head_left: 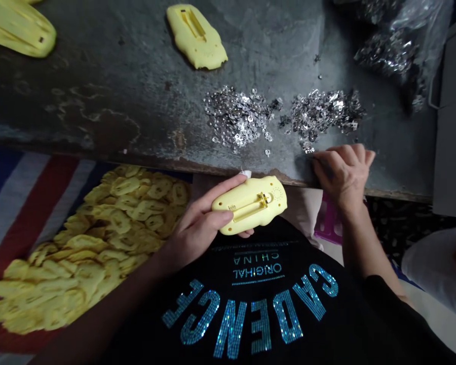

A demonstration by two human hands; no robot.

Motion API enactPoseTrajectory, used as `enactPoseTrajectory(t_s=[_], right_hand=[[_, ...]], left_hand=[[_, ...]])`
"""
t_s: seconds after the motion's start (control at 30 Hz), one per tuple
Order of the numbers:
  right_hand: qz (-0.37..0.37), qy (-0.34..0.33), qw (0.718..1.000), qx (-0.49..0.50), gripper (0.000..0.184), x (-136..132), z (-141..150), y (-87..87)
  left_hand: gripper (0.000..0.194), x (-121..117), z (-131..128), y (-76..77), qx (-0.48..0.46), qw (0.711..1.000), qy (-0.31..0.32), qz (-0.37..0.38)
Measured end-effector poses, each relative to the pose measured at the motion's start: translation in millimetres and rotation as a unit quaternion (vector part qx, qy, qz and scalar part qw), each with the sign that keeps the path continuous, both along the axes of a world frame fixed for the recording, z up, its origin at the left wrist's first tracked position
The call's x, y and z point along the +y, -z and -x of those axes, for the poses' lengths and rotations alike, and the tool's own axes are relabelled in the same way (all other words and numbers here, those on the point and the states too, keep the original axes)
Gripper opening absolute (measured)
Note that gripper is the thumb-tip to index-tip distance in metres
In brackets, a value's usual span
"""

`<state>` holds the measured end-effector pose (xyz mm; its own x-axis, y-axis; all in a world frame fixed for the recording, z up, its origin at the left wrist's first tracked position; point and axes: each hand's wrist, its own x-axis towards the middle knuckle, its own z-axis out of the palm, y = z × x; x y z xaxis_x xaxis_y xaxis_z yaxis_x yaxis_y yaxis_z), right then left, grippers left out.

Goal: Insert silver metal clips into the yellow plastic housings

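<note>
My left hand point(199, 223) is closed around a yellow plastic housing point(251, 205) with a long battery slot, screw holes and a dotted speaker grille, held in front of the table edge. The thumb presses near the slot's left end, and something white covers the index fingertip. My right hand point(344, 167) is curled at the table's front edge, just below a pile of small metal battery contacts point(319, 116). Its fingertips point down, and what they pinch, if anything, is hidden. Another pile of metal contacts point(237, 116) lies to the left of that one.
Another yellow housing point(197, 38) lies farther back on the dark metal table point(137, 76), with more housings point(21, 30) at the far left. A plastic bag of metal parts point(391, 50) stands back right. Many yellow shells point(99, 243) are heaped below on striped cloth.
</note>
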<state>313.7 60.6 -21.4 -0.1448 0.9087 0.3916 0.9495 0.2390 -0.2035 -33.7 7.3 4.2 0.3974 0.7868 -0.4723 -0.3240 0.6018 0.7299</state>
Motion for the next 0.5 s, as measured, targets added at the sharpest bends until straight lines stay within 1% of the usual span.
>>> enactPoseTrajectory(t_s=[0.1, 0.17, 0.23, 0.33, 0.4, 0.47, 0.5], right_hand=[[0.007, 0.011, 0.999, 0.036, 0.017, 10, -4, -12.3], [0.023, -0.012, 0.998, 0.052, 0.017, 24, 5, -18.9], [0.049, -0.047, 0.997, 0.044, 0.014, 44, 18, -20.7], [0.087, -0.077, 0.993, 0.022, 0.012, 73, 32, -15.5], [0.102, -0.085, 0.991, 0.018, 0.011, 85, 36, -12.0], [0.109, -0.092, 0.989, 0.029, 0.012, 86, 37, -13.2], [0.110, -0.097, 0.988, 0.044, 0.013, 82, 37, -16.3]], left_hand=[[0.058, 3, -1, 7.4, -0.021, 1.000, -0.002, -0.021], [0.059, 4, -2, 9.8, -0.024, 0.999, 0.004, -0.023], [0.061, 5, -3, 9.4, -0.022, 0.999, 0.007, -0.022], [0.060, 3, -4, 3.7, -0.024, 1.000, -0.008, -0.013], [0.059, 2, -4, -2.0, -0.017, 1.000, -0.024, -0.001], [0.061, 2, -4, -7.2, -0.002, 0.999, -0.034, 0.007], [0.064, 2, -4, -9.0, 0.005, 0.999, -0.035, 0.006]])
